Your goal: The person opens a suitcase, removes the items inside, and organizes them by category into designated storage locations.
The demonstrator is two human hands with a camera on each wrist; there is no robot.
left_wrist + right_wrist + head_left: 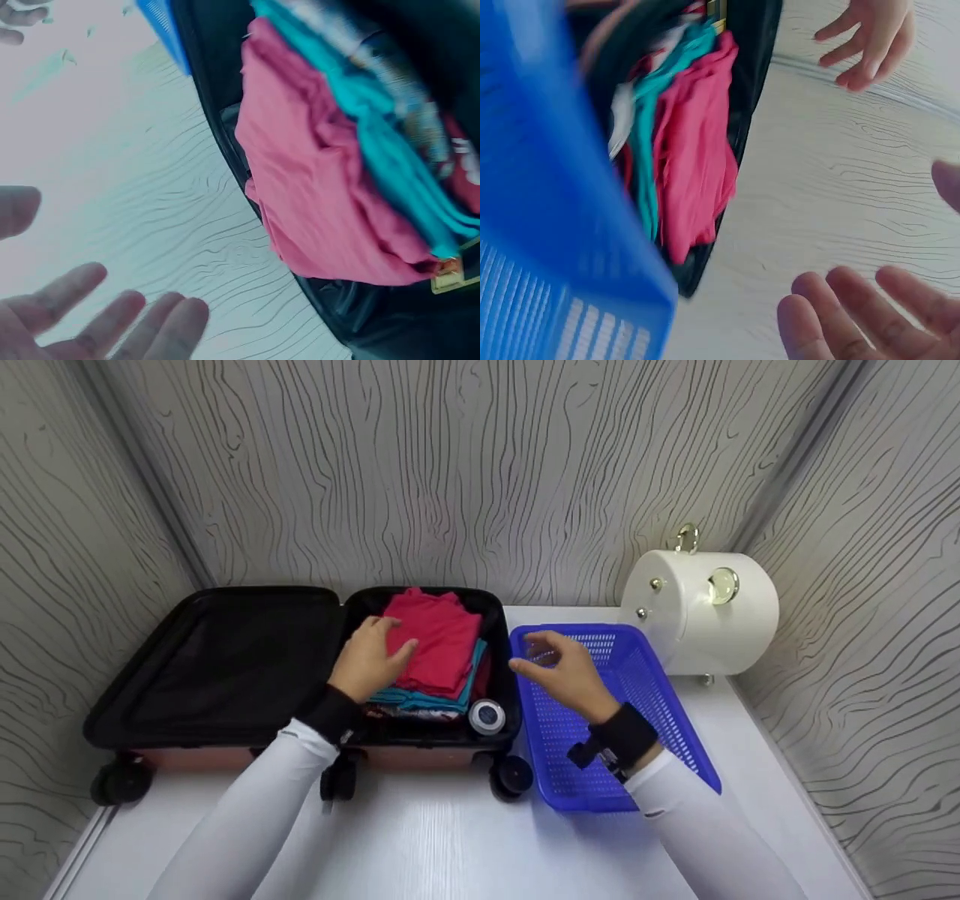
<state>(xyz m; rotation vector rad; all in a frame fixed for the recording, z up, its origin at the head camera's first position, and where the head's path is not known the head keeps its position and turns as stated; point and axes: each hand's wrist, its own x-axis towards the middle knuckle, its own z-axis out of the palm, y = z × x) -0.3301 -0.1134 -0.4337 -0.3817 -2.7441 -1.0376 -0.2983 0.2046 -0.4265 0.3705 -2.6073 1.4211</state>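
My left hand [370, 660] hovers above the left side of a folded red garment [435, 641], its fingers parted and holding nothing. That garment tops a stack with a teal garment [375, 127] and a patterned one [405, 86] beneath, inside the right half of an open suitcase [501, 619]. A round container with a pale lid [487, 717] sits in the suitcase's front right corner. Over the blue plastic basket [675, 735] my right hand [566, 671] is raised, fingers loosely bent with nothing between them. In the right wrist view its fingertips [810, 289] are spread.
The suitcase's other half [240, 660] lies open at the left, with black wheels [511, 777] toward me. A cream cylindrical case [720, 622] with gold fittings stands behind the basket at the right. Wood-patterned walls [465, 472] enclose the white table [420, 847].
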